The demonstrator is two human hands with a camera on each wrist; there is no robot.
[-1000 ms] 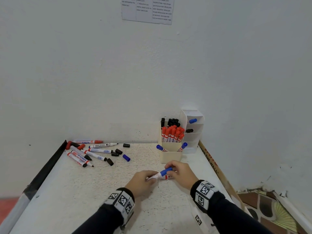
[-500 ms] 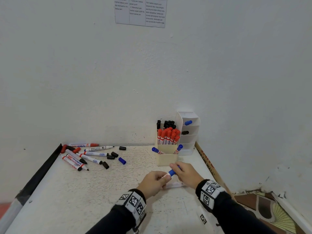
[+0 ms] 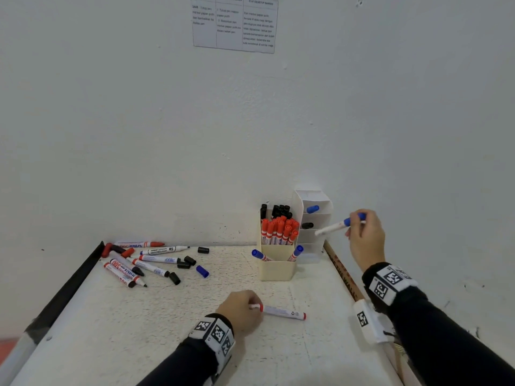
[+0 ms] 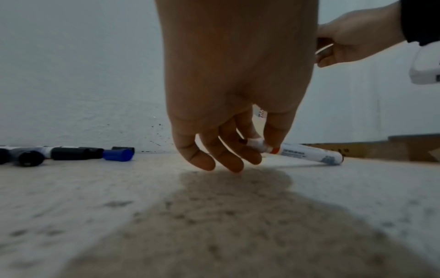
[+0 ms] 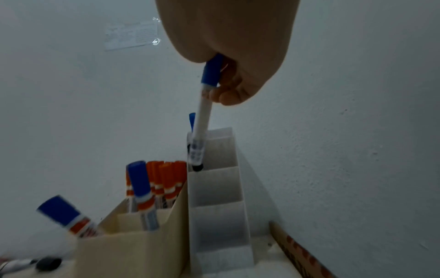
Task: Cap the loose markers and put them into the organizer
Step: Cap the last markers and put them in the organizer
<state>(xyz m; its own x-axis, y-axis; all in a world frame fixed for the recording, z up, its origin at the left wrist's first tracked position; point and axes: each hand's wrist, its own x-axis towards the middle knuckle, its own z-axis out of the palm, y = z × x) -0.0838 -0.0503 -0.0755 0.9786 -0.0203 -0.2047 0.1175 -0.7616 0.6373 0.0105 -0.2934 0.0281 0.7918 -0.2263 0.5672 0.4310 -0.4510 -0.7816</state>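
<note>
— Pointing where, that blue-capped marker (image 3: 335, 225)?

— Cap end up in the right hand (image 3: 365, 238), bare end slanting down toward the white tiered organizer (image 3: 315, 247) at the bench's (image 3: 278, 352) far right corner. White barrel with a printed label, blue cap on; the hand's fingers pinch it round the cap.

— And the other one?

— A red-trimmed marker (image 3: 281, 312) lies flat near the bench's front edge, long axis running left to right, uncapped nib end at the left hand (image 3: 241, 310), whose fingertips (image 4: 273, 139) pinch that end.

— Beyond those?

— A cream organizer (image 3: 277, 267) beside the white one holds upright red-capped markers (image 3: 278, 231). More loose markers (image 3: 133, 263) and caps (image 3: 192, 264) lie scattered toward the far left corner.
</note>
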